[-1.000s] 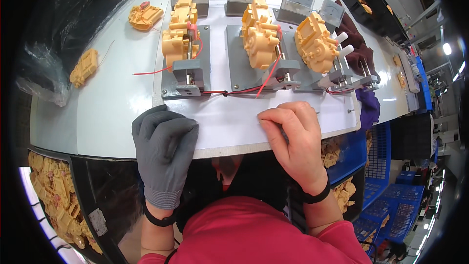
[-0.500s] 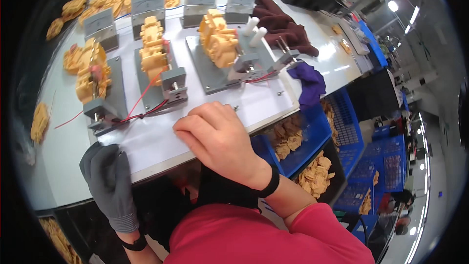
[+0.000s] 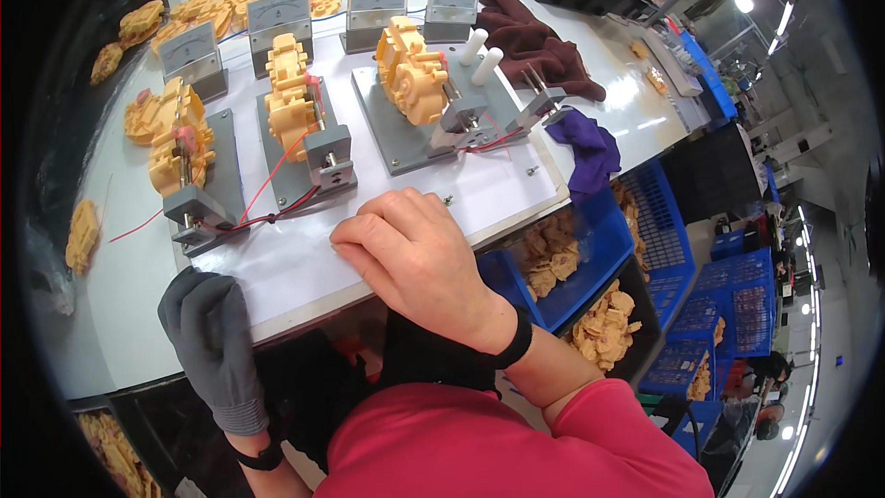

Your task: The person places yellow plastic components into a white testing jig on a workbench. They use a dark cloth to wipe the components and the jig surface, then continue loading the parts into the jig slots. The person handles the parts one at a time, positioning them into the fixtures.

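Note:
My left hand, in a grey glove, rests at the front edge of the table with its fingers curled in. No object shows in it. My bare right hand lies on the white paper, fingers bent and pressed together; nothing shows in them, though the palm side is hidden. Beyond the hands stand three grey fixtures, each carrying an orange-yellow plastic housing: a left housing, a middle housing and a right housing. Red and black wires run between the left and middle fixtures.
Several analog meters line up behind the fixtures. Loose yellow housings lie at the back left, and one yellow piece at the left. A brown cloth and purple cloth lie right. Blue bins stand beside the table.
The whole view has shifted slightly. Both hands keep the same pose and place, and the housings stay on their fixtures.

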Available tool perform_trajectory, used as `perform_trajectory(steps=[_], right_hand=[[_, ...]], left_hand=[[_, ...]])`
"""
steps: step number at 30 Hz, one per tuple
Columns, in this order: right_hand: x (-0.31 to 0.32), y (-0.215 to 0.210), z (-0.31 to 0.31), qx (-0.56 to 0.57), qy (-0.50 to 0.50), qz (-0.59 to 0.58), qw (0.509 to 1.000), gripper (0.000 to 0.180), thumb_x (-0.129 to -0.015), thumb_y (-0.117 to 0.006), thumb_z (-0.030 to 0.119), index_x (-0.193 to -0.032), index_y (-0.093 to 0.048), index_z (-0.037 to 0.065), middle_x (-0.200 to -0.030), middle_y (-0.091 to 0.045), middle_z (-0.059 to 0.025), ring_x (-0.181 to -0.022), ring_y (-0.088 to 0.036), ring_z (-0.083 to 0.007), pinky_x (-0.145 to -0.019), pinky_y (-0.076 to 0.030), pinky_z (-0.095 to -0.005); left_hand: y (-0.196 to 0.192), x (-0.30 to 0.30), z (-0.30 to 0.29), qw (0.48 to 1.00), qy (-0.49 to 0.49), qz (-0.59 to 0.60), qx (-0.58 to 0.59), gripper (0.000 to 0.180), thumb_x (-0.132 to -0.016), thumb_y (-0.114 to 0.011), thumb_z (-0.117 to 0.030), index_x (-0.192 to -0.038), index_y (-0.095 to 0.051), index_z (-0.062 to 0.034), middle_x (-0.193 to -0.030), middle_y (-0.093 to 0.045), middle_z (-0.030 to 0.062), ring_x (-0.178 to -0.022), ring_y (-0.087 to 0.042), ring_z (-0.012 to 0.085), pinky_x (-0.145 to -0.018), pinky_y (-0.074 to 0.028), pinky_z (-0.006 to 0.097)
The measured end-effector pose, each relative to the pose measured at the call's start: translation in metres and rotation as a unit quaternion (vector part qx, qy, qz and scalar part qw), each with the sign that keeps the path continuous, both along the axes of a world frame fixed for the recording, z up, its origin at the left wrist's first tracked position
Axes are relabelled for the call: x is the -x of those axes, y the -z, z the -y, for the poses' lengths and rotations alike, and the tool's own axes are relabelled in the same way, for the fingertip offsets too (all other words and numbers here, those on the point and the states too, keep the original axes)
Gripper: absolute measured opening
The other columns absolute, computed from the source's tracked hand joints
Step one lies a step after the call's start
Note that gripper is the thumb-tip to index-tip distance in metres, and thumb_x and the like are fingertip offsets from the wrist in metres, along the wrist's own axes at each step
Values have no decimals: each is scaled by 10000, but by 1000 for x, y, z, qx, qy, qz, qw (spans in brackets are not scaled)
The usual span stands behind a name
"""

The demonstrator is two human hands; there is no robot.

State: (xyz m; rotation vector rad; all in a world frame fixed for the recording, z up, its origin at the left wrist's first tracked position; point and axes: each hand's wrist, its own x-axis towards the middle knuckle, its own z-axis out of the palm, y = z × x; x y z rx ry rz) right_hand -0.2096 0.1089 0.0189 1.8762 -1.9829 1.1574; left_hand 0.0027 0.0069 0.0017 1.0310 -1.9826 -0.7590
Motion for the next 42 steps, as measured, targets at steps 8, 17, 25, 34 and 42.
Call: perform_trajectory(steps=[8, 17, 25, 34, 42], right_hand=[[1, -4, 0, -20, 4, 1, 1000, 144, -818, -740, 74, -943, -670, 87, -894, -614, -52, -836, -586, -272, -756, -450, -379], [-17, -10, -9, -1, -47, 248, 968, 245, -875, -678, -27, -1108, -628, 31, -1064, -592, -95, -970, -574, -218, -878, -456, -314], [-61, -21, 28, -5, -159, 408, 899, 444, -936, -623, -22, -1357, -490, 26, -1268, -502, -73, -1075, -525, -151, -927, -440, -285], [-67, -11, 51, -20, -182, 387, 904, 468, -986, -561, 13, -1431, -427, 63, -1168, -507, -37, -1054, -510, -109, -871, -453, -244], [-70, -12, 56, 8, -194, 393, 899, 445, -975, -626, 139, -1393, -493, 66, -1210, -564, -91, -1075, -572, -198, -921, -461, -319]], left_hand=[[-5, -1, -1, 999, 5, 14, 37, 141, -875, -693, -51, -1007, -653, -22, -1114, -581, 131, -1127, -538, 310, -997, -415, 393], [-5, -1, 6, 995, 10, -3, 102, 137, -825, -750, -120, -954, -704, -120, -970, -647, 54, -1046, -570, 298, -927, -430, 423], [-4, -3, 7, 995, 10, -18, 100, 134, -831, -745, -163, -956, -714, -128, -966, -657, 51, -1030, -584, 289, -909, -429, 413], [1, 1, 10, 992, 40, -12, 118, 161, -844, -722, -151, -988, -672, -96, -1009, -618, 107, -1038, -563, 329, -914, -420, 444], [5, -3, 6, 997, 32, -5, 69, 217, -864, -715, -89, -1068, -656, -45, -1117, -598, 127, -1120, -528, 331, -960, -430, 430]])
